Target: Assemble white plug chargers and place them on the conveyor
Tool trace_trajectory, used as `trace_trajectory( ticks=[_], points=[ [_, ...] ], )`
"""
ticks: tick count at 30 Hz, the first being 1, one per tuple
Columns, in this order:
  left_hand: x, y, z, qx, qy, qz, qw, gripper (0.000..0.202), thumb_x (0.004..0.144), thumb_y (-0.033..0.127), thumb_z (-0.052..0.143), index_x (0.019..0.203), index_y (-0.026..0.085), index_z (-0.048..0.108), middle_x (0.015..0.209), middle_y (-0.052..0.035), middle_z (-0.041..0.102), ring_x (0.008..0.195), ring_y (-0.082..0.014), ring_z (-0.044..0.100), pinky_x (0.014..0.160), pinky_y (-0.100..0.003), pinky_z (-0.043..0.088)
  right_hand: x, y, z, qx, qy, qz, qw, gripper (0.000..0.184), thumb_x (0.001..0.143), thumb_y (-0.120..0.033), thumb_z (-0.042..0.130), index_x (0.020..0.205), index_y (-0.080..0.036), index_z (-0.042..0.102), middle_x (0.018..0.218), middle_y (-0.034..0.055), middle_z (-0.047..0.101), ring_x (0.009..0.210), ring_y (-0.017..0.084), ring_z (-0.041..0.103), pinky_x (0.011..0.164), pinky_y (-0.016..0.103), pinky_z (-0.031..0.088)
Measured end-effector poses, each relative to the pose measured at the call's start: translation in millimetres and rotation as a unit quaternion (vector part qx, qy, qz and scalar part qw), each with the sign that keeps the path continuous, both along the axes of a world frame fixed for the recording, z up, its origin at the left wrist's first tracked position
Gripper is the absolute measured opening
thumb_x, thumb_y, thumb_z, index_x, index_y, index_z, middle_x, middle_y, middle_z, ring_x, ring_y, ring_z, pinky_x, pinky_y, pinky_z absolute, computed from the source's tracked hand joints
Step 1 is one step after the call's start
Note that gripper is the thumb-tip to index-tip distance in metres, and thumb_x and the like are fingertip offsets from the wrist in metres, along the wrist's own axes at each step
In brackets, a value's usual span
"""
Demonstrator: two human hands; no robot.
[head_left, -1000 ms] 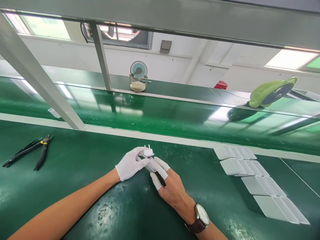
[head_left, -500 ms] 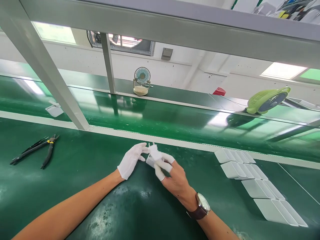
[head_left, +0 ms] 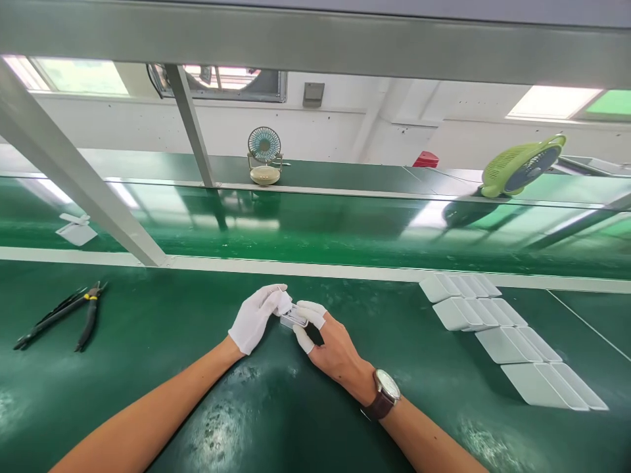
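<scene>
My left hand (head_left: 255,320), in a white glove, is closed with thumb and fingers pinching a small white plug-like piece (head_left: 284,303). Right beside it, my right hand (head_left: 329,338), with white coverings on some fingers, grips a small pale box-shaped part (head_left: 294,318) by its edges. The box-shaped part shows a hollow or detailed face with small dark marks, too small to make out. The two pieces touch or nearly touch; I cannot tell whether they are joined. Both hands are just above the green work surface (head_left: 315,420).
Pliers with dark handles (head_left: 89,315) lie at the left. Several rows of white tray-like covers (head_left: 522,345) lie at the right. Beyond a pale rail (head_left: 296,268) runs a shiny green belt (head_left: 315,223). A small fan (head_left: 265,146) and a green fan (head_left: 522,167) stand behind it.
The white pronged piece, earlier in my right hand together with the box-shaped part, is now in my left hand's pinch. My left fingers have closed. The view has tilted slightly.
</scene>
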State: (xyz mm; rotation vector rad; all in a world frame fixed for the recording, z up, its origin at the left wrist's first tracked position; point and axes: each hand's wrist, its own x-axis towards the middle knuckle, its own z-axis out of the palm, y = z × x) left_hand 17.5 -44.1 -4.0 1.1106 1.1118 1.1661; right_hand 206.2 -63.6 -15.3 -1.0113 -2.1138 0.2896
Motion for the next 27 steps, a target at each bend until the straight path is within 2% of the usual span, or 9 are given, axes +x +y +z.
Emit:
trace_trajectory(
  ticks=[7, 11, 14, 20, 24, 27],
  points=[
    [-3, 1, -5.1, -0.005, 0.029, -0.012, 0.999, 0.05, 0.091, 0.054, 0.056, 0.12, 0.014, 0.062, 0.104, -0.0087, 0.071, 0.097, -0.0218, 0.064, 0.088, -0.036, 0.052, 0, 0, -2.0, 0.012, -0.066, 0.003, 0.998, 0.04, 0.096, -0.018, 0.052, 0.133, -0.03, 0.06, 0.127, 0.0101, 0.062, 0.097, 0.021, 0.07, 0.086, 0.036, 0.062],
    [-6, 0, -8.0, 0.021, 0.073, 0.001, 0.997, 0.048, 0.093, 0.053, 0.053, 0.122, 0.017, 0.062, 0.111, -0.0087, 0.071, 0.094, -0.0204, 0.065, 0.087, -0.036, 0.053, 3, 1, 1.9, 0.035, -0.038, -0.006, 0.999, 0.041, 0.095, -0.016, 0.052, 0.133, -0.031, 0.06, 0.122, 0.0095, 0.064, 0.098, 0.02, 0.07, 0.085, 0.034, 0.062],
    [-6, -1, -8.5, 0.048, 0.068, 0.005, 0.997, 0.048, 0.095, 0.052, 0.05, 0.125, 0.016, 0.06, 0.118, -0.0103, 0.069, 0.099, -0.0212, 0.066, 0.085, -0.035, 0.055, 6, 3, 5.6, 0.053, -0.006, -0.031, 0.998, 0.043, 0.094, -0.014, 0.053, 0.133, -0.031, 0.06, 0.122, 0.0097, 0.064, 0.102, 0.021, 0.069, 0.087, 0.034, 0.061],
    [-4, -3, -3.5, 0.049, 0.08, 0.021, 0.995, 0.047, 0.095, 0.049, 0.05, 0.128, 0.017, 0.058, 0.116, -0.0098, 0.071, 0.103, -0.0218, 0.066, 0.088, -0.035, 0.055, 10, 6, 0.0, 0.017, -0.071, -0.012, 0.997, 0.04, 0.094, -0.015, 0.052, 0.13, -0.028, 0.062, 0.116, 0.009, 0.067, 0.091, 0.02, 0.071, 0.079, 0.033, 0.062],
    [-3, -4, -1.8, 0.048, 0.105, 0.021, 0.993, 0.045, 0.095, 0.049, 0.049, 0.125, 0.018, 0.06, 0.116, -0.0089, 0.07, 0.096, -0.0199, 0.067, 0.086, -0.033, 0.056, 10, 4, -2.5, 0.007, -0.056, -0.016, 0.998, 0.041, 0.096, -0.018, 0.051, 0.135, -0.029, 0.057, 0.121, 0.0091, 0.066, 0.097, 0.021, 0.07, 0.081, 0.034, 0.062],
    [-4, -4, -2.8, 0.05, 0.118, 0.022, 0.991, 0.045, 0.096, 0.049, 0.049, 0.126, 0.018, 0.06, 0.117, -0.0084, 0.07, 0.092, -0.0187, 0.067, 0.085, -0.033, 0.056, 9, 2, -2.9, -0.019, -0.022, -0.021, 0.999, 0.04, 0.096, -0.021, 0.054, 0.135, -0.026, 0.053, 0.115, 0.0086, 0.068, 0.098, 0.022, 0.07, 0.083, 0.035, 0.061]
  ],
)
